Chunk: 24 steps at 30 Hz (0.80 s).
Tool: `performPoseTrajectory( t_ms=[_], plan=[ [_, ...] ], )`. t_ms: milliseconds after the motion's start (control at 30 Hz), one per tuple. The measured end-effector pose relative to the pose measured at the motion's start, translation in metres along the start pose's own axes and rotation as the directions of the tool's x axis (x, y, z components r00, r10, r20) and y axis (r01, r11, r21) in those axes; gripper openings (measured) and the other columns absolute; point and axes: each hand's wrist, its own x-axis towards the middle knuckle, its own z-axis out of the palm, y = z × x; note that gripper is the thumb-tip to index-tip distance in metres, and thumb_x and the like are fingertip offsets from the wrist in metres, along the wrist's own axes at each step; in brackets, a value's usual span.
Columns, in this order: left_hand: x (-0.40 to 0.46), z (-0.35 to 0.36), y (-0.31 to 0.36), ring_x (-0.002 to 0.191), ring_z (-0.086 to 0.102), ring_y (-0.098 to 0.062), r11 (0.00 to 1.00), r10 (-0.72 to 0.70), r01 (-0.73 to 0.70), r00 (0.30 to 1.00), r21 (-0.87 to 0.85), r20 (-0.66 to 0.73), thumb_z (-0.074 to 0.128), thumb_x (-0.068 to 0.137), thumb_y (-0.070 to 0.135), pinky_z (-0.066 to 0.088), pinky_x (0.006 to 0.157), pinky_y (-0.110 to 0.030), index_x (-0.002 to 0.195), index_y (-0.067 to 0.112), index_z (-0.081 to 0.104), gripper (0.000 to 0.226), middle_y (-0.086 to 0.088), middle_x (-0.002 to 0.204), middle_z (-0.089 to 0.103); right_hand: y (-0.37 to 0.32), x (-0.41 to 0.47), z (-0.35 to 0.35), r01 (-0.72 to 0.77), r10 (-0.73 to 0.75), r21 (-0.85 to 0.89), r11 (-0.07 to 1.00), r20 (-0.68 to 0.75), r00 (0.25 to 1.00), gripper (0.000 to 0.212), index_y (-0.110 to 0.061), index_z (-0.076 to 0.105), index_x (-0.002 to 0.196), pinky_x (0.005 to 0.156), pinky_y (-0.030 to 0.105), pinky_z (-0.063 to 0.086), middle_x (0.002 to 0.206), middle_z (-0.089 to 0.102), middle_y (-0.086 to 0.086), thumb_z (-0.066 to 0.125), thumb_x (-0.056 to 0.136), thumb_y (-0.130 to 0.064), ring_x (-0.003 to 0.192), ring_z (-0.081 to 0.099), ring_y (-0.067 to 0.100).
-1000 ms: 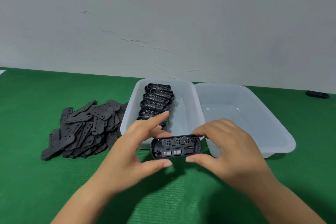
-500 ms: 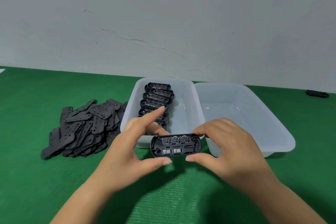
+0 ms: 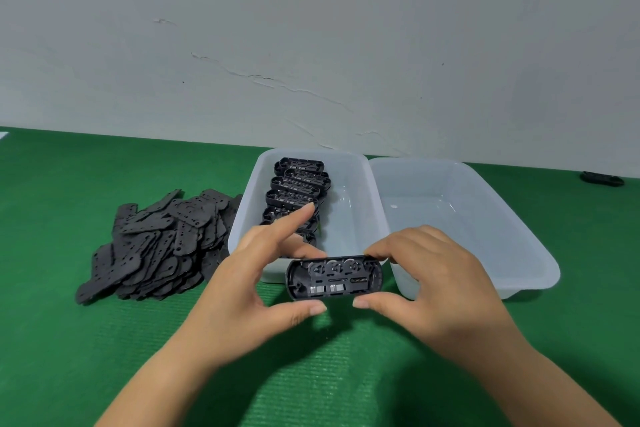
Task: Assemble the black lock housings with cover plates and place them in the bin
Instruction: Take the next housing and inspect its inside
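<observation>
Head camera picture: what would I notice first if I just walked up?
Probably the two hands, left and right, pinching an open black housing in the middle, its little wheels and spring showing. Just behind it a clear bin holds a row of more housings, with a second bin beside it on the right. On the left, a heap of flat black plates lies on the green mat.

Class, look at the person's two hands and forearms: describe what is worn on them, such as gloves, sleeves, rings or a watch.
Both the left hand and right hand are bare, without gloves. No rings, watch or wristband show. The forearms are uncovered down to the frame's edge, so no sleeve is in view. Fingernails are short and unpainted.
</observation>
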Motion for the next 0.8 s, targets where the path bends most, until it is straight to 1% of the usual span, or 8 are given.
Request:
performPoseTrajectory(
  t_ms=[200,333,467,567,733,800],
  plan=[
    [-0.0004,0.0004,0.0013,0.116,0.054,-0.008,1.0,-0.012,0.012,1.0,-0.009,0.01,0.075,0.069,0.042,0.034,0.099,-0.01,0.143,0.043,0.029,0.086,0.022,0.111,0.066,0.0002,-0.0006,-0.0008,-0.003,0.003,0.009,1.0,0.008,1.0,0.038,-0.023,0.067,0.089,0.061,0.032,0.05,0.081,0.063,-0.014,0.069,0.064,-0.05,0.077,0.058,0.014],
    [-0.0001,-0.0002,0.0018,0.116,0.054,-0.008,1.0,-0.016,0.016,1.0,-0.01,0.019,0.075,0.069,0.042,0.035,0.1,-0.012,0.142,0.044,0.029,0.087,0.023,0.111,0.066,0.0004,-0.0011,-0.0007,-0.007,0.007,0.008,1.0,0.006,1.0,0.038,-0.023,0.067,0.089,0.061,0.031,0.05,0.081,0.063,-0.014,0.069,0.063,-0.051,0.077,0.058,0.013],
    [0.0002,-0.0016,0.0026,0.117,0.054,-0.007,1.0,-0.015,0.015,1.0,0.001,0.028,0.075,0.069,0.042,0.034,0.1,-0.013,0.143,0.04,0.029,0.088,0.021,0.113,0.066,0.0005,-0.0014,-0.0007,-0.011,0.011,0.005,1.0,0.012,1.0,0.039,-0.024,0.067,0.089,0.061,0.029,0.049,0.081,0.062,-0.015,0.068,0.063,-0.053,0.076,0.057,0.013],
    [0.0013,-0.0033,0.0028,0.117,0.055,-0.007,1.0,-0.015,0.015,0.999,0.005,0.037,0.076,0.068,0.04,0.035,0.1,-0.011,0.144,0.037,0.029,0.089,0.019,0.117,0.064,0.0003,-0.0008,-0.0006,-0.01,0.01,0.009,1.0,0.019,1.0,0.04,-0.024,0.066,0.089,0.061,0.029,0.049,0.082,0.062,-0.016,0.064,0.065,-0.056,0.077,0.056,0.012],
    [0.0027,-0.0048,0.0035,0.119,0.053,-0.005,1.0,-0.026,0.026,0.998,0.012,0.053,0.076,0.067,0.042,0.033,0.099,-0.01,0.144,0.04,0.027,0.091,0.023,0.113,0.066,0.0,-0.0003,-0.0007,-0.011,0.011,0.009,1.0,0.016,1.0,0.04,-0.024,0.067,0.09,0.061,0.029,0.05,0.082,0.062,-0.016,0.066,0.064,-0.054,0.077,0.057,0.012],
    [0.0023,-0.0051,0.0035,0.119,0.054,-0.006,0.999,-0.034,0.034,0.998,0.001,0.047,0.076,0.066,0.043,0.034,0.1,-0.012,0.143,0.042,0.028,0.09,0.024,0.111,0.066,-0.0001,0.0,-0.001,-0.009,0.009,0.012,1.0,0.017,1.0,0.041,-0.024,0.067,0.09,0.062,0.029,0.05,0.082,0.062,-0.016,0.065,0.064,-0.056,0.077,0.057,0.012]
  ],
)
